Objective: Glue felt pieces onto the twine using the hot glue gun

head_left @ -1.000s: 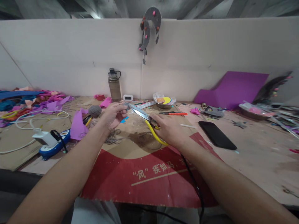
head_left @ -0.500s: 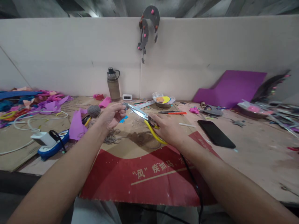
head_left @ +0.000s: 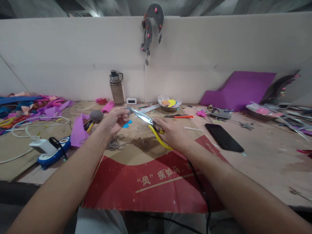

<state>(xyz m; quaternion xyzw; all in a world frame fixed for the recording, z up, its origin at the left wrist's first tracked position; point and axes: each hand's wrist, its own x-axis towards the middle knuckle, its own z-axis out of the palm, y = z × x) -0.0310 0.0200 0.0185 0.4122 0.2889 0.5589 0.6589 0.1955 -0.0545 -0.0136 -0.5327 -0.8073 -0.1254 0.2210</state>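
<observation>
The right hand (head_left: 174, 133) holds the scissors (head_left: 143, 117); the left hand (head_left: 113, 121) pinches a small grey piece (head_left: 129, 109) at their tips. Loose yarn (head_left: 115, 143) lies left of the scissors' handles. Should the piece slip, the blades could nick the left hand.

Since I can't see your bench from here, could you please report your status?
Right hand on yellow-handled scissors; left hand pinching small grey piece at blade tips; loose grey yarn lying below.
</observation>
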